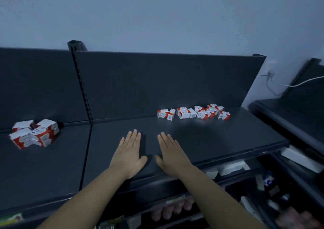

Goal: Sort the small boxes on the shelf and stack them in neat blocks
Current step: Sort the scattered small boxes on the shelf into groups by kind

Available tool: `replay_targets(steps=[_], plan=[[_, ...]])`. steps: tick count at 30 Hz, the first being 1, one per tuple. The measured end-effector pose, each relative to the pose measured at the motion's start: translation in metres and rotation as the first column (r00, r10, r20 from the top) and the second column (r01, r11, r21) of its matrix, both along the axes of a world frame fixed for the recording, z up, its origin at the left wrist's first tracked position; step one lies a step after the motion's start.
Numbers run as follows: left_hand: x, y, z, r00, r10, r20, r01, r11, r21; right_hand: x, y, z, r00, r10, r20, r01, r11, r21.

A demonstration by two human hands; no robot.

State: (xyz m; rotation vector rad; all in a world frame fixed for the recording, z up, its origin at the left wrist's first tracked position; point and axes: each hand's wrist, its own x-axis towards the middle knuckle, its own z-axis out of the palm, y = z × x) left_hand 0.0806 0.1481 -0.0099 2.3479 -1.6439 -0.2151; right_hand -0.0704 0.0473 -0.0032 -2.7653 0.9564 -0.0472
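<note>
Several small red-and-white boxes (194, 112) lie scattered at the back right of the dark shelf (228, 137), close to its back panel. A second, rough pile of the same boxes (34, 134) sits on the neighbouring shelf section at the far left. My left hand (130, 151) and my right hand (171, 152) lie flat, palms down, side by side on the shelf near its front edge, fingers straight and holding nothing. Both hands are well short of the scattered boxes.
A slotted upright post (82, 87) divides the two shelf sections. Lower shelves (233, 167) below hold white packages and assorted goods. Another dark shelf unit (289, 113) stands at the right, with a white cable (287, 85) running from a wall socket.
</note>
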Motion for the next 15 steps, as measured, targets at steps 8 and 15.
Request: replay_targets(steps=[8, 15], plan=[[-0.026, -0.027, -0.005, 1.000, -0.024, -0.008, 0.025, 0.999, 0.033, -0.036, -0.021, -0.010, 0.999, -0.051, 0.007, 0.051, 0.998, 0.048], [-0.042, -0.074, -0.012, 0.995, -0.094, -0.036, 0.095, 0.994, 0.045, -0.058, -0.058, -0.013, 0.993, -0.108, -0.043, 0.109, 0.993, 0.036]])
